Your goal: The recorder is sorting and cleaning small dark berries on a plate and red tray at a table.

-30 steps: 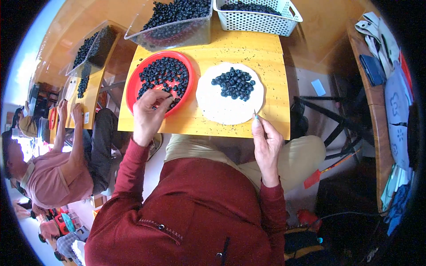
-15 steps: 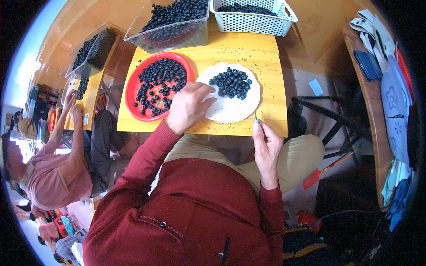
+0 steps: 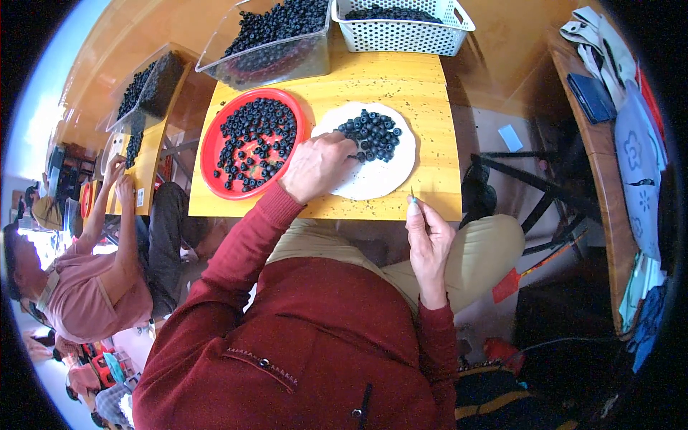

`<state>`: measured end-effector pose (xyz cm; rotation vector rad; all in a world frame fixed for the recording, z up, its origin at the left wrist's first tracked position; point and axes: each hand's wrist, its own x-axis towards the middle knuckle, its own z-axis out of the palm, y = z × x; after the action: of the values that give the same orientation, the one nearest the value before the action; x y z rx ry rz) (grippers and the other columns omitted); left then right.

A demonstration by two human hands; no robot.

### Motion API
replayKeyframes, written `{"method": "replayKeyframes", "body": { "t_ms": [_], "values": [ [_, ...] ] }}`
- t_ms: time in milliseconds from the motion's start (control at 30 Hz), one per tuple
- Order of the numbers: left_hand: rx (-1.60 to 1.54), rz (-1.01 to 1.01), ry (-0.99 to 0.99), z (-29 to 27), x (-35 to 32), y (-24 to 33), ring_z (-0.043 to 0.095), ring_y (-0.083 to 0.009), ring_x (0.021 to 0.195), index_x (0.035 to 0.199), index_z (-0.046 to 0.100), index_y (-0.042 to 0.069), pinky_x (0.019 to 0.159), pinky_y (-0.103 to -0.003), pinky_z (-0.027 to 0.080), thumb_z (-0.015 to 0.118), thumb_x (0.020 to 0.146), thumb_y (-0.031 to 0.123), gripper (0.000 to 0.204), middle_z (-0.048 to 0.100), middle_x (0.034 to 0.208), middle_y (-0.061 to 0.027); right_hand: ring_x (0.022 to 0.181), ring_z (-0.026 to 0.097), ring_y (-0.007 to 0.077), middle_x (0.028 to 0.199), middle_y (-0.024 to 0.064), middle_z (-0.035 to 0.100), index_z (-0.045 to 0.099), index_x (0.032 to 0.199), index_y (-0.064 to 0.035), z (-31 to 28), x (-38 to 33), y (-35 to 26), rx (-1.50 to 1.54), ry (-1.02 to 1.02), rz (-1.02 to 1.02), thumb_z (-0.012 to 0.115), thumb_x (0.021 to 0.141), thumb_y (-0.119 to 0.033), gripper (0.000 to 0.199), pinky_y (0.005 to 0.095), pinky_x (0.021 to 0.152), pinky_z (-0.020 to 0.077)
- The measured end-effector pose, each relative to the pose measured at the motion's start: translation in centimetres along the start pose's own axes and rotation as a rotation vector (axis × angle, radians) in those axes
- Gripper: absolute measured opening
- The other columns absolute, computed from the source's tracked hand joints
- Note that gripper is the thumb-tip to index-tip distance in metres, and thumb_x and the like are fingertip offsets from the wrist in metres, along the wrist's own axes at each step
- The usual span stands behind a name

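My left hand (image 3: 320,165) reaches over the left part of a white plate (image 3: 373,183), fingers bent together at the edge of a pile of dark round beads (image 3: 373,134). Whatever its fingertips pinch is hidden. My right hand (image 3: 430,236) is at the table's front edge, closed on a thin pointed tool (image 3: 412,196) that points up, with a bit of teal by the thumb. Left of the white plate stands a round red tray (image 3: 208,154) with many more dark beads scattered in it; my left wrist crosses near its lower right rim.
A clear bin (image 3: 301,63) and a white perforated basket (image 3: 401,39), both holding dark beads, stand at the table's far side. Dark crumbs dot the wooden table (image 3: 433,154). A co-worker (image 3: 100,287) sits at another table on the left. Cloths (image 3: 638,165) hang at right.
My left hand has shifted slightly right and its fingers have drawn closer together at the bead pile. My right hand stays nearly in place with the pointed tool.
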<state>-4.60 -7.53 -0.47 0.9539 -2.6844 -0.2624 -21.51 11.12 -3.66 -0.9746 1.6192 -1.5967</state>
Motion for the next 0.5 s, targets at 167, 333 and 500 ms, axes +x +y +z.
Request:
{"method": "replayKeyframes", "body": {
  "t_ms": [167,333,500],
  "values": [
    [-0.067,0.056,-0.014,-0.4,-0.6,0.7,0.066,-0.0320,0.086,0.099,0.071,0.006,0.073,-0.044,0.055,0.067,0.084,0.017,0.019,0.064,0.092,-0.0133,0.071,0.052,0.0074,0.077,0.0013,0.063,0.068,0.110,0.0070,0.0,0.1,0.1,0.005,0.008,0.035,0.064,0.098,-0.025,0.035,0.0246,0.063,0.0447],
    [-0.217,0.110,0.034,-1.0,-1.1,0.8,0.065,-0.0330,0.087,0.103,0.070,0.004,0.078,-0.043,0.054,0.068,0.084,0.010,0.019,0.063,0.096,-0.0146,0.062,0.045,0.0037,0.072,-0.0025,0.057,0.069,0.111,0.0048,0.5,0.2,0.2,0.032,0.011,0.034,0.062,0.100,-0.025,0.032,0.0216,0.055,0.0353],
    [-0.498,0.099,0.064,-1.1,-1.5,0.7,0.065,-0.0237,0.087,0.106,0.068,0.002,0.075,-0.035,0.054,0.069,0.082,-0.001,0.024,0.064,0.097,-0.0118,0.053,0.037,0.0005,0.066,-0.0062,0.049,0.069,0.113,0.0025,0.9,0.4,0.1,0.033,0.005,0.010,0.060,0.101,-0.025,0.031,0.0195,0.046,0.0258]
  ]
}}
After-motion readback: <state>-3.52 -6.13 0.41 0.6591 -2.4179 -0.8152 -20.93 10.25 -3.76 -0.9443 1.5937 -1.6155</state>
